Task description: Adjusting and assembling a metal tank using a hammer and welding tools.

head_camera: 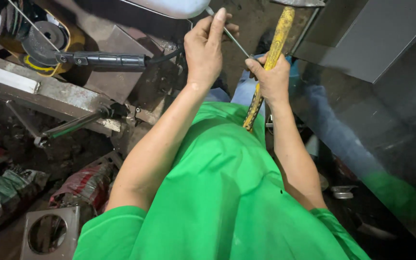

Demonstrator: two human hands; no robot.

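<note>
the thin metal rod (234,41) runs on a slant between both hands, in front of the chest and just under the pale rounded metal body (174,7) at the top edge. the left hand (203,48) pinches the rod's upper end, fingers closed around it, forefinger stretched along it. the right hand (271,77) is closed around the yellow hammer handle (270,60), and its fingers also appear to touch the rod's lower end; the hammer head (297,2) is mostly cut off by the frame.

risk, as a judgement: the left fingers sit close to the rod tip, so a glancing blow could hit them or bend the thin rod.

to the left, an angle grinder (49,41) lies on a cluttered work surface (49,91). a grey sheet-metal panel (362,43) stands at right.
</note>
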